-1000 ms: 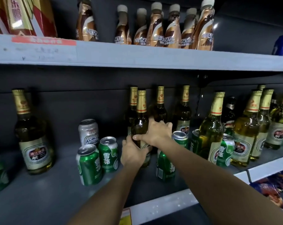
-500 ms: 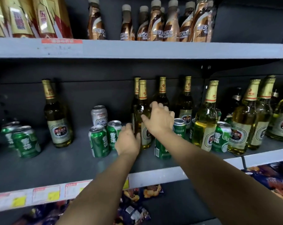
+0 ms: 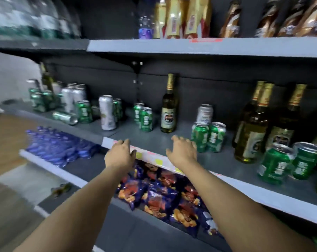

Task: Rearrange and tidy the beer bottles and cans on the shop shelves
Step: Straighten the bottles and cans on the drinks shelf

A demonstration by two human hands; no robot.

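Note:
My left hand (image 3: 120, 155) hovers at the front edge of the middle shelf (image 3: 172, 142), fingers apart and empty. My right hand (image 3: 182, 151) reaches over the same edge, open and empty, just left of two green cans (image 3: 208, 136). A lone gold-necked beer bottle (image 3: 169, 110) stands behind my hands. Two more green cans (image 3: 144, 118) stand left of it, and a tall silver can (image 3: 107, 114) further left. A group of beer bottles (image 3: 254, 124) with green cans (image 3: 288, 161) in front fills the right.
Further left, a cluster of green and silver cans (image 3: 63, 99) stands with one can lying on its side (image 3: 65, 117). Snack bags (image 3: 159, 195) fill the shelf below, blue packets (image 3: 57, 144) lie lower left. The top shelf (image 3: 190, 46) holds bottles and gold cartons.
Both hands have let go of the beer bottle in the right group and drawn back to the shelf's front edge. My view has swung left, showing more cans.

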